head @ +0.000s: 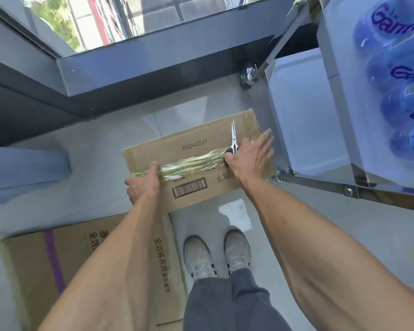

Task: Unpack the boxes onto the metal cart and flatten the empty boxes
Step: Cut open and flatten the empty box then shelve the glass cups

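Note:
A brown cardboard box (194,144) with torn clear tape along its middle seam sits on the floor ahead of my feet. My left hand (142,185) grips the box's near left end, fingers curled over the tape. My right hand (251,154) lies on the right part of the box top with its fingers stretched out flat, thumb by the seam. A pair of scissors (233,139) lies on the box beside that hand, blades pointing away. The metal cart (304,115) stands to the right, its upper shelf holding a pack of blue water bottles (397,75).
A second, larger cardboard box (81,254) with purple tape lies at lower left. A grey window ledge (153,68) runs across the back. The cart's caster (247,76) stands near the box's far right corner. My shoes (218,254) stand on the pale floor.

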Motion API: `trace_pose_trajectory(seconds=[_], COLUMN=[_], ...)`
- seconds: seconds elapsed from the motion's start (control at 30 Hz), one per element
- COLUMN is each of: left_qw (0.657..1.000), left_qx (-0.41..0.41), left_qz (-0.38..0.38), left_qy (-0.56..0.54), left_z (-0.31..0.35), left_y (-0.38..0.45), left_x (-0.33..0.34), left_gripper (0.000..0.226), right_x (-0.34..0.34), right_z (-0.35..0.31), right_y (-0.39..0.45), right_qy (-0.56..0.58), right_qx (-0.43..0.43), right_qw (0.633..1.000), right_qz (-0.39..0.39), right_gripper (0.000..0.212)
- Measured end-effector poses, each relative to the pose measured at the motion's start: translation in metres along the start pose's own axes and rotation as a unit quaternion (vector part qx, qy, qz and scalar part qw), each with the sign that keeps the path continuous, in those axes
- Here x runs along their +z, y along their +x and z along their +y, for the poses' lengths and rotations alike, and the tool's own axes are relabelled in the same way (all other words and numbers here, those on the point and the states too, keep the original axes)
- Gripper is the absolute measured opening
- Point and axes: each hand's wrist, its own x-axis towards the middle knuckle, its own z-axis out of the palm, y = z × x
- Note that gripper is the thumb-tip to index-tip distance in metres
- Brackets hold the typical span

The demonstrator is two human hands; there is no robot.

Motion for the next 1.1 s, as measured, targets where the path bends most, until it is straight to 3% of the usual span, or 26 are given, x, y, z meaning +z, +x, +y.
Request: trace_pose_trajectory(seconds=[0.1,0.5,0.77,1.1], left_qw=[1.0,0.997,0.986,0.971], left_qx=[-0.002,0.003,0.055,0.122], left_qz=[-0.001,-0.021,0.022,0.014], left_qy=[-0.005,0.081,0.155,0.206], left_z=[0.001,-0.01,-0.047,-0.059], left_y=[0.0,-0.006,-0.028,-0.044], left_x=[0.003,-0.006,-0.006,-0.009], left_gripper=[0.095,0.077,0.068,0.064], right_x=[-0.002,0.006,0.018,0.015], right_z=[0.001,0.011,0.053,0.091], right_y=[0.01,-0.01,-0.061,-0.102], right_qy=[0.043,0.098,0.093,0.125], right_qx=[0.032,0.072,0.083,0.136], right_qw=[0.997,0.992,0.992,0.983], right_qz=[-0.052,0.018,-0.002,-0.011], right_gripper=[0.036,0.037,0.038,0.038])
